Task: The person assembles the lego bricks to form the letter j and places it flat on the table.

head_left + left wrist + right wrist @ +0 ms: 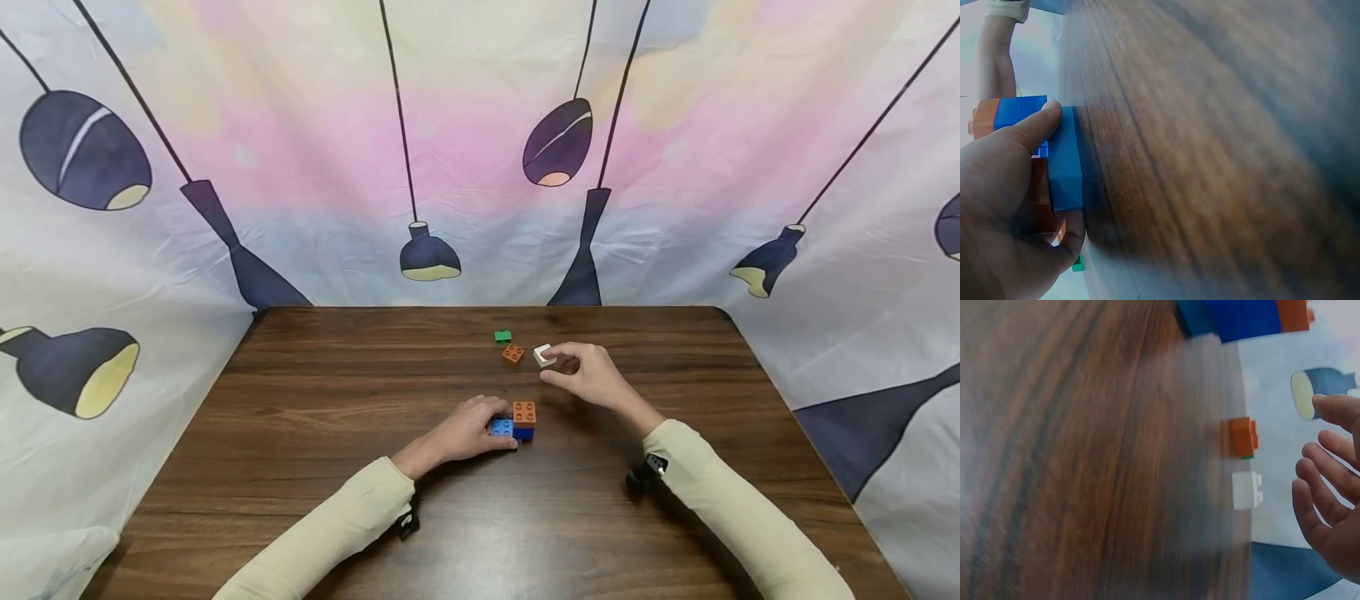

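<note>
My left hand (468, 429) grips a small stack of toy building bricks (524, 422) on the table. In the left wrist view, the thumb presses a light blue bottom brick (1065, 165) and fingers curl round its far end. An orange brick (1041, 194) sits on it near the palm; a dark blue brick (1019, 111), topped by another orange brick (985, 117), stands at the other end. My right hand (588, 372) hovers by a white brick (543, 356). In the right wrist view, its loosely bent fingers (1322, 465) are apart from the white brick (1245, 490).
Left of the white brick lie a loose orange brick (513, 354) and, just behind it, a green brick (502, 337). The brown wooden table (315, 383) ends at a printed cloth backdrop (480, 150) on the back and sides.
</note>
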Demonstrator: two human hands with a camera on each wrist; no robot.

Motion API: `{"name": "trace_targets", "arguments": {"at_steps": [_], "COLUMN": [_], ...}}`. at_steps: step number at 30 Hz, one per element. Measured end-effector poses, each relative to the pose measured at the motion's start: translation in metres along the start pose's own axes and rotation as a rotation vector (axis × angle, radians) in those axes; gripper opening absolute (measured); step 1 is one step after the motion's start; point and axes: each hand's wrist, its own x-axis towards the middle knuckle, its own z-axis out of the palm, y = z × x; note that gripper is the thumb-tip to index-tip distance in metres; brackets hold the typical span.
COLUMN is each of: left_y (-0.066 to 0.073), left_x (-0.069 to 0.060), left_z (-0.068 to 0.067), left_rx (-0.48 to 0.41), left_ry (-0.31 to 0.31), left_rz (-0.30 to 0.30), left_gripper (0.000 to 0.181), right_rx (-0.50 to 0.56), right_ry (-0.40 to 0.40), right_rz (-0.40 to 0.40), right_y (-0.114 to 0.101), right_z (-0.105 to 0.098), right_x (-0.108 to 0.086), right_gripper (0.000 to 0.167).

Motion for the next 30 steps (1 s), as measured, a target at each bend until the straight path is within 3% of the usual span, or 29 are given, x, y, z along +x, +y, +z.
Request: {"name": "trace_targets", "arguments": {"at_steps": [13, 30], "left_y": [-0.001, 0.000], "left_x": [-0.001, -0.001], "left_z": [-0.001, -0.002], "left_rx": [0.000, 0.002], "left_ry": [-0.012, -0.012], "left_rz": [-0.016, -0.017], "left_gripper": [0.046, 0.045], "right_rx": [-0.078, -0.076], "right_ry": [-0.013, -0.063], "right_rz": [0.024, 0.114], "right_y": [0.022, 0.037], "right_z": [0.002, 0.007], "right_x": [0.020, 0.035], "right_gripper": [0.037, 0.046]}}
